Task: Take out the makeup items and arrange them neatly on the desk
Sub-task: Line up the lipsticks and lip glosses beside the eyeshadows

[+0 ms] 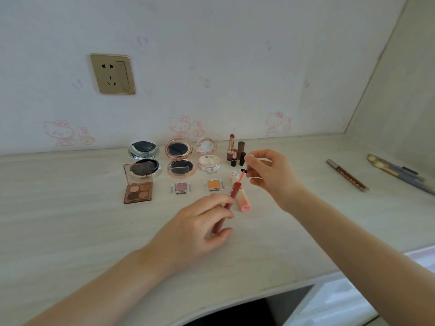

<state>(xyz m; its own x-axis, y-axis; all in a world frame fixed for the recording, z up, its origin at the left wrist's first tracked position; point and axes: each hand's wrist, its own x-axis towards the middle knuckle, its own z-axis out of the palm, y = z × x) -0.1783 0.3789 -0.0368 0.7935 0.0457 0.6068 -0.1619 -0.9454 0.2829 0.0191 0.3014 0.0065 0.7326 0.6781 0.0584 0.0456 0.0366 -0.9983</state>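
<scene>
Left hand [200, 222] gripping lip-gloss tube [233, 194], right hand [268, 170] pinching wand cap [244, 166]

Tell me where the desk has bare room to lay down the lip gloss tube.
Bare: the desk left of the left hand, and between the right hand and the brown pencil. Crowded: around the pink tube and lipsticks.
</scene>
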